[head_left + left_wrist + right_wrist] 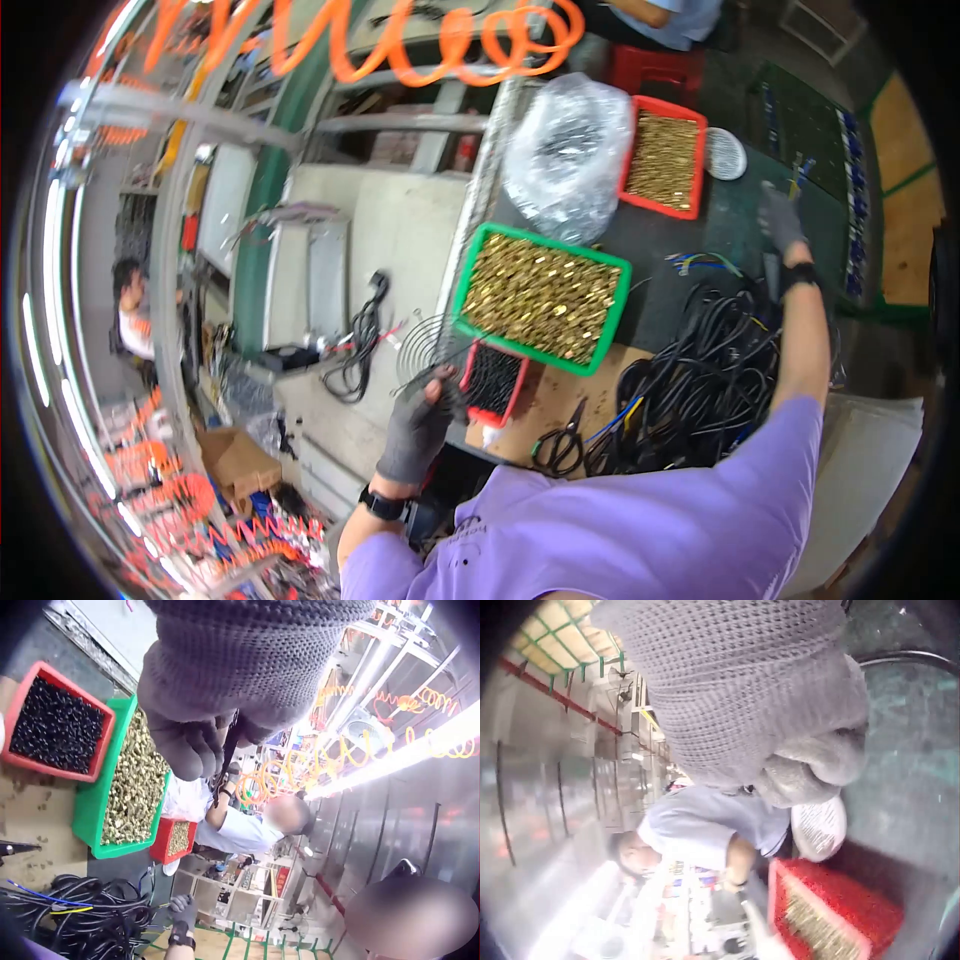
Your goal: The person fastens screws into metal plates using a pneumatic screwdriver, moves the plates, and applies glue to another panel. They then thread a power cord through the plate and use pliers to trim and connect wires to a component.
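My gloved left hand [418, 430] pinches a round wire fan guard [418, 345] of concentric rings, held up beside the red bin of small black parts [492, 385]. In the left wrist view the guard shows edge-on as a dark strip [229, 754] between thumb and fingers. My gloved right hand [780, 220] is stretched out to the far right over the dark green mat. Its fingers [802, 776] are curled around a black cable, mostly hidden by the hand, whose blue and yellow wire ends [799, 177] stick out beyond it.
A green bin of brass parts [625, 300] stands mid-table, with a red bin of brass parts [627, 165] and a plastic bag [565, 140] behind. Black cables [700, 380] and scissors [562, 442] lie in front. An orange coiled hose [400, 60] hangs overhead. Another person [712, 825] sits across.
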Demonstrator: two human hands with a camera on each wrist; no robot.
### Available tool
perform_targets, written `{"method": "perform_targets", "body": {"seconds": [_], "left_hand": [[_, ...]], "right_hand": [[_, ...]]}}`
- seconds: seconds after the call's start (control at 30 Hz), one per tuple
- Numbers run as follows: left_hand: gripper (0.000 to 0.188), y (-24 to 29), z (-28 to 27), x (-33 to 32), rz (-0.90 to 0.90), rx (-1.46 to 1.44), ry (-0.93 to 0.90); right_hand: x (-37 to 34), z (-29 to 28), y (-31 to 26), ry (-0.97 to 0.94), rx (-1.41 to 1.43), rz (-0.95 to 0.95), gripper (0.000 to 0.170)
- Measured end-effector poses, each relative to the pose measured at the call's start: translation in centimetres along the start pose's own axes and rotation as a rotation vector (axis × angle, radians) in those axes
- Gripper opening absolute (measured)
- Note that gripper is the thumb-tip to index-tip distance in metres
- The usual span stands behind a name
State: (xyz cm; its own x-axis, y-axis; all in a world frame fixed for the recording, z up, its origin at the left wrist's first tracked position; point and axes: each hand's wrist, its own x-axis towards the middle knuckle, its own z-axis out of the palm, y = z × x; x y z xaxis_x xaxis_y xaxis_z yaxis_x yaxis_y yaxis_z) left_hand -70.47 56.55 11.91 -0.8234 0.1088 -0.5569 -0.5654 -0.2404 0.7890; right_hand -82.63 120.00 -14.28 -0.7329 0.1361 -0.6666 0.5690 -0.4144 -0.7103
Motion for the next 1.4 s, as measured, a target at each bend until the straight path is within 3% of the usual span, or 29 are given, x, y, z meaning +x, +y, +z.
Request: {"method": "perform_targets", "body": {"seconds": [0.03, 0.07, 0.13, 0.23, 0.33, 0.4, 0.47, 0.53, 0.63, 0.67, 0.7, 0.73, 0.8, 0.87, 1.0, 1.07, 1.13, 1.17, 1.23, 1.33, 1.4], "left_hand": [[0.032, 0.0, -1.0, -0.7, -0.006, -0.013, -0.01], [0.032, -0.2, -2.1, -1.4, -0.008, -0.027, -0.02], [0.032, -0.6, -4.1, -3.3, -0.014, -0.142, -0.038], [0.034, -1.0, -7.0, -7.2, 0.006, -0.133, 0.023], [0.033, -1.7, -10.8, -12.2, 0.053, -0.177, 0.063], [0.033, -2.4, -13.6, -16.4, 0.097, -0.24, 0.066], [0.034, -2.9, -16.4, -21.5, 0.152, -0.27, 0.155], [0.035, -3.6, -19.3, -27.3, 0.209, -0.258, 0.241], [0.033, -5.1, -23.4, -36.5, 0.338, -0.232, 0.534], [0.031, -5.8, -25.2, -39.8, 0.36, -0.233, 0.61], [0.03, -6.8, -27.3, -43.2, 0.383, -0.213, 0.689], [0.029, -7.8, -29.3, -46.5, 0.403, -0.192, 0.769], [0.029, -9.4, -32.8, -52.6, 0.479, -0.156, 0.955], [0.026, -9.2, -35.2, -58.5, 0.405, -0.144, 1.142], [0.021, -11.7, -45.3, -68.8, 0.522, -0.059, 1.091], [0.021, -9.7, -45.8, -69.4, 0.624, -0.055, 1.207], [0.026, -11.7, -50.0, -69.6, 0.647, -0.127, 1.165], [0.025, -12.8, -51.8, -69.1, 0.674, -0.112, 1.052], [0.022, -14.9, -54.3, -66.5, 0.627, -0.16, 0.972], [0.022, -17.9, -57.2, -60.5, 0.538, -0.239, 0.89], [0.024, -20.1, -58.7, -55.7, 0.541, -0.437, 0.802]], "right_hand": [[-5.9, 5.6, -1.9, -0.173, 0.08, -0.109, 0.037], [-8.9, 8.2, -2.7, -0.17, 0.23, -0.1, 0.027], [-16.8, 14.8, -5.2, -0.115, 0.197, -0.203, 0.024], [-21.5, 18.3, -4.1, -0.346, 0.275, -0.234, 0.025], [-27.6, 27.4, -2.6, -0.585, 0.305, -0.16, 0.025], [-33.3, 36.3, -0.9, -0.132, 0.183, -0.07, 0.023], [-34.0, 40.8, 2.6, -0.291, 0.149, 0.023, 0.025], [-33.4, 44.2, 7.3, -0.695, 0.053, 0.134, 0.034], [-38.0, 52.7, 15.0, -0.746, -0.324, 0.314, 0.043], [-39.4, 55.2, 17.4, -0.985, -0.357, 0.461, 0.045], [-41.8, 57.8, 19.7, -0.985, -0.45, 0.507, 0.047], [-43.8, 60.3, 22.0, -1.144, -0.479, 0.544, 0.047], [-48.2, 65.1, 25.9, -1.188, -0.63, 0.576, 0.047], [-53.1, 69.8, 29.4, -1.222, -0.739, 0.568, 0.046], [-60.5, 79.6, 35.4, -1.412, -0.95, 0.471, 0.045], [-64.3, 84.1, 38.1, -1.509, -1.086, 0.343, 0.044], [-66.8, 87.9, 41.8, -1.507, -1.174, 0.284, 0.041], [-67.8, 89.3, 43.9, -1.517, -1.194, 0.286, 0.041], [-68.7, 91.7, 48.2, -1.422, -1.327, 0.301, 0.038], [-67.8, 93.4, 53.6, -1.479, -1.303, 0.468, 0.021], [-66.4, 93.7, 56.2, -1.554, -1.332, 0.509, 0.014]]}}
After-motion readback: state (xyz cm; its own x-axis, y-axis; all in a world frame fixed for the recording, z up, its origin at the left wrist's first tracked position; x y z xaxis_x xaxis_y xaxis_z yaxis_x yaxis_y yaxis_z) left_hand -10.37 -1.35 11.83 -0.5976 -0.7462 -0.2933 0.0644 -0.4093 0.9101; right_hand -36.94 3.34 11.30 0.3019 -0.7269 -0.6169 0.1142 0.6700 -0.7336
